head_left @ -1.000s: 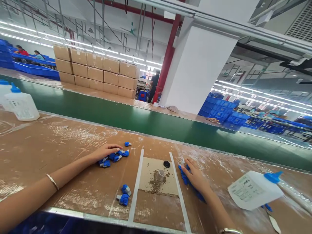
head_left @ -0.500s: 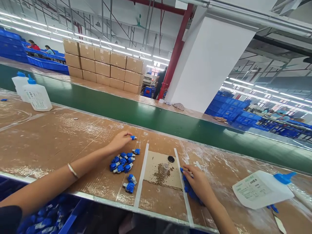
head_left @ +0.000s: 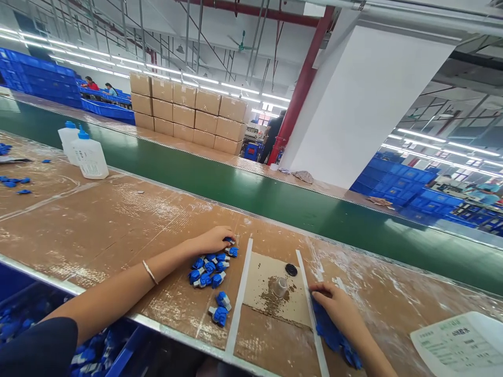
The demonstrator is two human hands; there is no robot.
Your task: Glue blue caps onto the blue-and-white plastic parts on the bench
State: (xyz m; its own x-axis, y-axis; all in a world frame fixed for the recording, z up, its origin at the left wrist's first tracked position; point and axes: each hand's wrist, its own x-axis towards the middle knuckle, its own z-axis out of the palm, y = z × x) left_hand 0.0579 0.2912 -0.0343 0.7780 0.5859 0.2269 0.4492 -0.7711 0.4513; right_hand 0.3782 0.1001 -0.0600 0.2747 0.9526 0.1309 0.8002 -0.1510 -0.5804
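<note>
Drawn closer to the cluster of blue parts (head_left: 210,266) since the earlier frame, one blue piece (head_left: 229,241) is partly covered by the curled left hand (head_left: 215,240). Beside the right tape strip (head_left: 312,314), a blue heap (head_left: 329,331) is overlapped by the right hand (head_left: 335,302) (whether anything is gripped by either cannot be told).

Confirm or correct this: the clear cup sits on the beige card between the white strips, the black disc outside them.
The clear cup sits as said, but the black disc is not outside: the head view shows it between the white strips, on the beige card.
</note>
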